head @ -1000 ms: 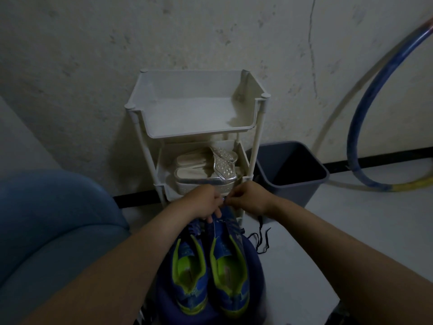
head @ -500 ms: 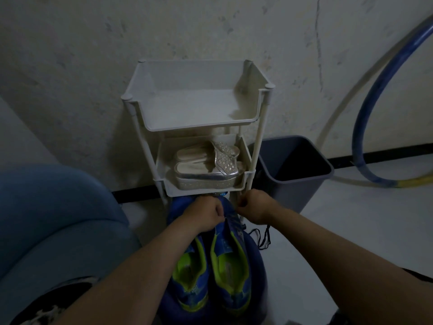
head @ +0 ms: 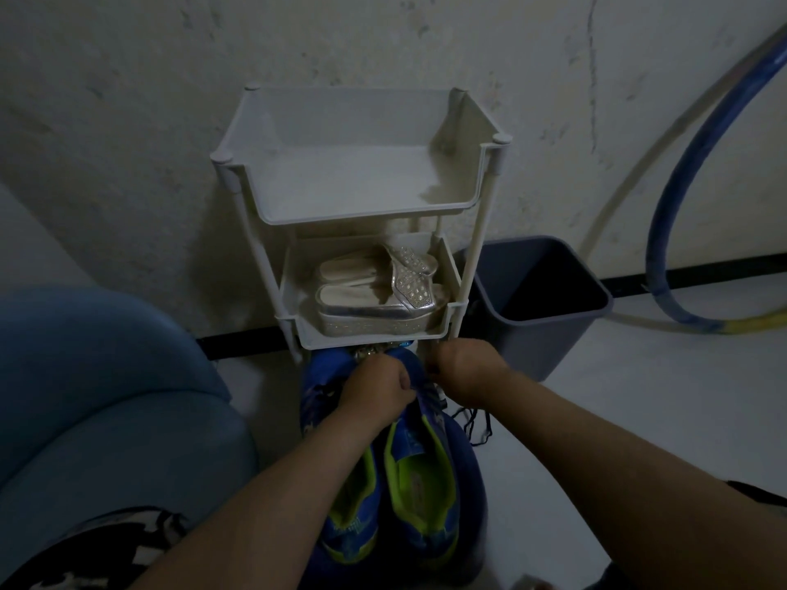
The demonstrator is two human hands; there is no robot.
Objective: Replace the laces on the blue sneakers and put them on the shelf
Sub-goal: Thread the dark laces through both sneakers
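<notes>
Shelf (head: 340, 185) stands at centre frame, sandals (head: 374, 300) on its middle tier. Sneakers (head: 419, 483) lie side by side at lower centre, toes toward the shelf. Left hand (head: 377, 389) grips their fronts, fingers curled; right hand (head: 462, 370) is fisted beside, its grip unclear

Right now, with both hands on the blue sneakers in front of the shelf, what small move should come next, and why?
Probably push the blue sneakers forward, under the middle tray: the left hand and right hand grip them near the toes, which point into the gap below that tray.
</notes>
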